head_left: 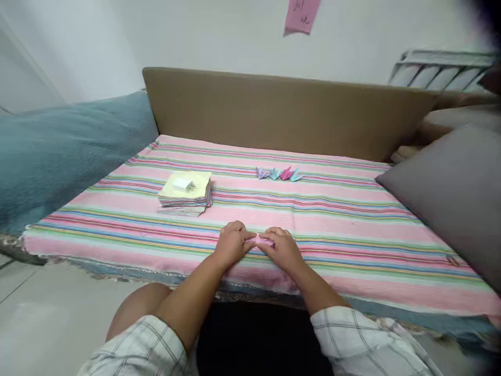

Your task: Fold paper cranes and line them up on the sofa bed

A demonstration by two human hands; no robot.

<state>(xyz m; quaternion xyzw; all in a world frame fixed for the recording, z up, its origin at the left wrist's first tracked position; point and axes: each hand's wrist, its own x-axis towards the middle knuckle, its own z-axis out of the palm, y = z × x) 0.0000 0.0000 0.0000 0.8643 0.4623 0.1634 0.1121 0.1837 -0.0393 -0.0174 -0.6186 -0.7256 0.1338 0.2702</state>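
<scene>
A small folded piece of pink paper [264, 240] lies low over the striped cloth, mostly covered by fingers. My left hand [234, 243] pinches its left end between thumb and fingers. At the other end, my right hand [282, 248] grips it the same way, the two thumbs almost meeting. Beyond the hands stands a short row of folded paper cranes [279, 174] in purple, blue and pink. To the left sits a stack of square paper sheets [188, 196], a yellow one on top, with a small white block [182, 184] resting on it.
The pink striped cloth [332, 219] covers the surface in front of me. A brown board [274, 112] rises along its back edge. A grey cushion [454, 193] leans at the right, and a blue-green cover [74, 151] borders the left. A pink note [301, 16] hangs on the wall.
</scene>
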